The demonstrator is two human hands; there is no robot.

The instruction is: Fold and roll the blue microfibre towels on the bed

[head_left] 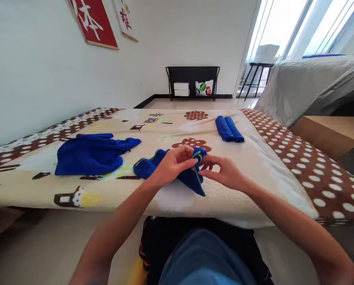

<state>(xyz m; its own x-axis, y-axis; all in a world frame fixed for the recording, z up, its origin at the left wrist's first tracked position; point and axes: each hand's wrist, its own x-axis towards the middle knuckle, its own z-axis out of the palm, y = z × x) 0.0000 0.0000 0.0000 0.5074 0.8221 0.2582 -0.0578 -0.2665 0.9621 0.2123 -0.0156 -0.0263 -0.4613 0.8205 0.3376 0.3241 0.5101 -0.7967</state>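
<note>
A blue cloth with green edging (191, 179) is held up by its edge just above the bed's near side, part of it trailing to the left. My left hand (177, 162) pinches it between thumb and fingers. On the cloth's right side, my right hand (221, 170) grips the edge with closed fingertips, close beside the left. A crumpled pile of blue cloth (89, 154) lies to the left on the patterned blanket (153, 138). Two rolled blue cloths (229, 128) rest side by side at the right, farther back.
Brown polka-dot fabric (322, 174) borders the blanket. A wooden box (331, 132) and a covered piece of furniture (316, 85) stand at the right. Beyond the bed are a black rack (193, 75) and a stool (255, 75).
</note>
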